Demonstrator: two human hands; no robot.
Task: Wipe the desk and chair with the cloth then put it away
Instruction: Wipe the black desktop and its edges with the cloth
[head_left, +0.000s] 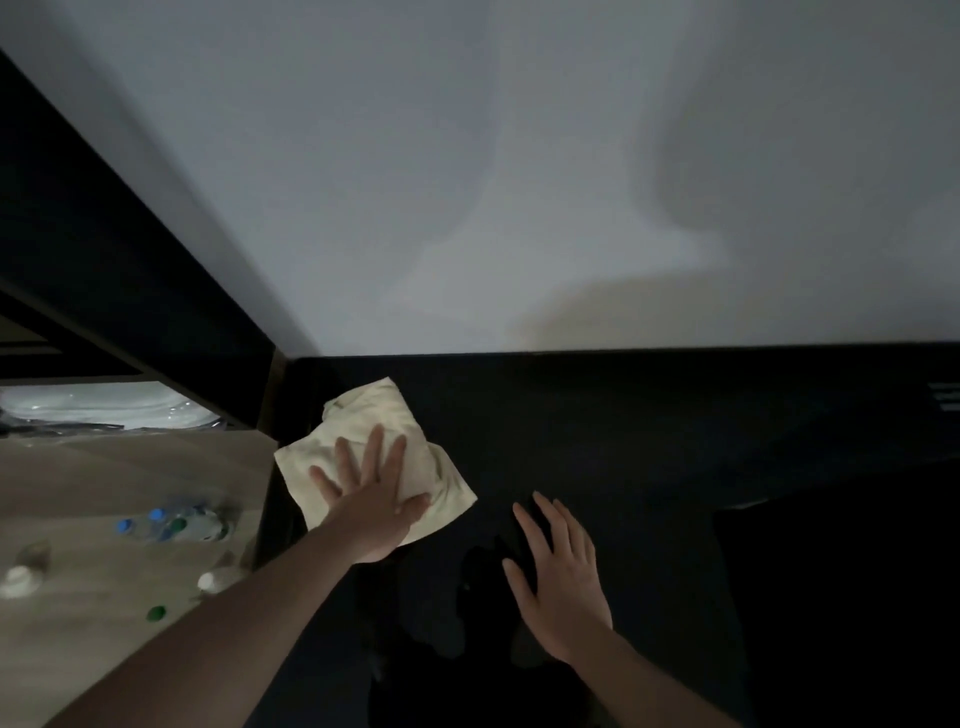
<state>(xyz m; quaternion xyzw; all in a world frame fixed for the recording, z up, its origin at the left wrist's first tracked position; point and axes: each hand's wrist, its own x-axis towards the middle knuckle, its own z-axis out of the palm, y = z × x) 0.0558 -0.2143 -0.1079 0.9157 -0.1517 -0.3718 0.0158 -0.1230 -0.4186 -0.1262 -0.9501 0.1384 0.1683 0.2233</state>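
Note:
A pale yellow cloth (363, 421) lies crumpled on the black desk (649, 415), near the desk's far left corner by the wall. My left hand (371, 493) presses flat on the cloth with its fingers spread and straight. To its right, my right hand (558, 577) rests open on the bare dark desktop, palm down, touching nothing else. No chair can be made out in the dim light.
A white wall (519, 182) rises behind the desk. Left of the desk, lower down, is a wooden floor (104, 478) with several plastic bottles (171, 522) and white lids. A dark shelf frame (130, 260) stands at the left. The right part of the desk is very dark.

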